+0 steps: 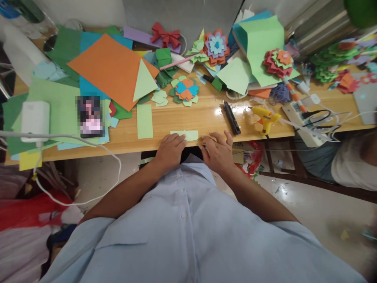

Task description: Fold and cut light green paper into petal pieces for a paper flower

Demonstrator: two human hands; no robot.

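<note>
A light green paper strip [192, 135] lies along the front edge of the wooden table. The fingers of my left hand [172, 149] are close together and press its left end against the tabletop. To the right of the strip, my right hand [218, 151] rests on the table edge, its fingers bent and spread with nothing seen between them. A wider light green paper rectangle [145, 121] lies flat to the left. Beyond my right hand is a black stapler-like tool [231, 118], and right of that a yellow glue gun [265, 118].
Paper flowers [186, 90] and an orange sheet [108, 70] lie farther back. At left are a white charger [35, 121], its cable and a phone with a blurred screen [90, 116]. A power strip [304, 124] with cords stands right. Another person's leg [316, 161] shows beside the table.
</note>
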